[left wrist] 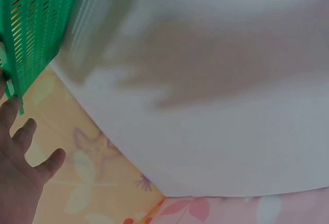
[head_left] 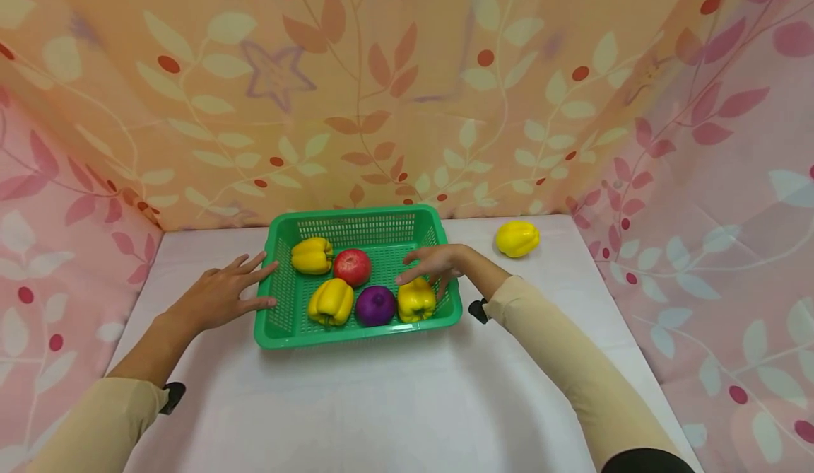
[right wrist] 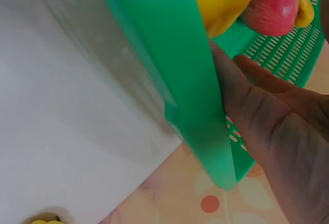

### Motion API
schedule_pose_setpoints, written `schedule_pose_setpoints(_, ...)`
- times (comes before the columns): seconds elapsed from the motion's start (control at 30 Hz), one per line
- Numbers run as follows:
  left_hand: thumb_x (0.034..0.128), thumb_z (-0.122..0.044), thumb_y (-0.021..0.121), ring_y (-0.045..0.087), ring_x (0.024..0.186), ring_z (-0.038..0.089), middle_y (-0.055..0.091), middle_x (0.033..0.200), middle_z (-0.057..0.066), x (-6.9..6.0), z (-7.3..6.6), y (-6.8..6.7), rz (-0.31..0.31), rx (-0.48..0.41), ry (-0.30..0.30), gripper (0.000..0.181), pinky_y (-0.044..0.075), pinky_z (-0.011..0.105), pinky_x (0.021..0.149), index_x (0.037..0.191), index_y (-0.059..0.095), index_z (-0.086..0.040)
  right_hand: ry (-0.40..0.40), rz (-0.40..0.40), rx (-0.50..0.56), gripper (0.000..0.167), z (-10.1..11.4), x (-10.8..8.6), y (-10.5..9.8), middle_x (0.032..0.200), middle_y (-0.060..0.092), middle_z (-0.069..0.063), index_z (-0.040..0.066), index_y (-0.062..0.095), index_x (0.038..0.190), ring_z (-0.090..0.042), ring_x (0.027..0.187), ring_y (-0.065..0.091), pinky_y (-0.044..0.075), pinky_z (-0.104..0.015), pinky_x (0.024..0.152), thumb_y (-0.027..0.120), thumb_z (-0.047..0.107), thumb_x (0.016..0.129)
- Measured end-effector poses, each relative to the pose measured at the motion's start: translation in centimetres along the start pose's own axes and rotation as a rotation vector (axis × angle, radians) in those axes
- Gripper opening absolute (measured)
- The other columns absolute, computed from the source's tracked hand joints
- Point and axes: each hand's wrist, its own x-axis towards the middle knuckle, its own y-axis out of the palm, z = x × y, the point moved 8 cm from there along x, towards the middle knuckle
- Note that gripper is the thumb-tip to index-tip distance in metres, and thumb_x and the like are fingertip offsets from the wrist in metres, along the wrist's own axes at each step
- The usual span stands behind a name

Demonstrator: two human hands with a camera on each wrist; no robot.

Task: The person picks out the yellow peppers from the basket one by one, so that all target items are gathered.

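Here, your left hand (head_left: 224, 293) spreads loose fingers at the left edge of the green basket (head_left: 369, 230). Inside sit two yellow peppers (head_left: 331, 301), a red fruit (head_left: 352, 268) and, by the near edge, a purple vegetable (head_left: 376, 307). Your right hand (head_left: 437, 261), fingers loosely parted, hangs over a third pepper (head_left: 416, 303) at the near right corner; a fourth pepper (head_left: 517, 238) lies near the far right corner of the worktop (head_left: 356, 409).

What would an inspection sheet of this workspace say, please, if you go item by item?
Surface: white tabletop, with soft shadows.
Job's things: green basket holding three yellow peppers, a red fruit and a purple round item; another yellow pepper lies outside, at the back right.
Clutter: nothing seen.
Left hand: spread at the basket's left rim.
Right hand: over the rightmost pepper in the basket; contact unclear.
Cables: nothing seen.
Surroundings: leaf-patterned fabric behind and on both sides.
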Motion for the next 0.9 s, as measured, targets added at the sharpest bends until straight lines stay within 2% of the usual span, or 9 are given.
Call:
schedule_pose_setpoints(0.43, 0.0909, -0.063, 0.059, 0.024, 0.143, 0.051, 0.028, 0.161, 0.019, 0.0, 0.1, 0.1, 0.007, -0.001, -0.002, 0.082, 0.030, 0.075, 0.102, 0.154, 0.037, -0.015, 0.061, 0.012, -0.054, 0.086, -0.7, 1.9, 0.3, 0.158, 0.027, -0.021, 0.007, 0.030, 0.155, -0.047, 0.138, 0.038, 0.059, -0.053, 0.080, 0.075, 0.038, 0.089)
schedule_pose_setpoints(0.67, 0.0911, -0.061, 0.060, 0.024, 0.143, 0.052, 0.027, 0.161, 0.018, 0.1, 0.2, 0.3, 0.006, -0.001, -0.003, 0.081, 0.030, 0.075, 0.101, 0.155, 0.037, -0.015, 0.075, -0.001, -0.088, 0.076, -1.0, 2.7, 0.7, 0.152, 0.037, -0.021, 0.005, 0.039, 0.150, -0.042, 0.136, 0.042, 0.060, -0.051, 0.075, 0.076, 0.030, 0.089)
schedule_pose_setpoints(0.9, 0.0910, -0.063, 0.058, 0.025, 0.142, 0.052, 0.028, 0.161, 0.019, 0.1, 0.2, 0.1, -0.002, -0.002, 0.000, 0.082, 0.031, 0.075, 0.101, 0.154, 0.038, -0.015, 0.066, 0.003, -0.139, 0.077, -0.8, 2.9, 0.8, 0.154, 0.035, -0.021, 0.005, 0.038, 0.151, -0.044, 0.138, 0.040, 0.060, -0.049, 0.073, 0.077, 0.029, 0.089)
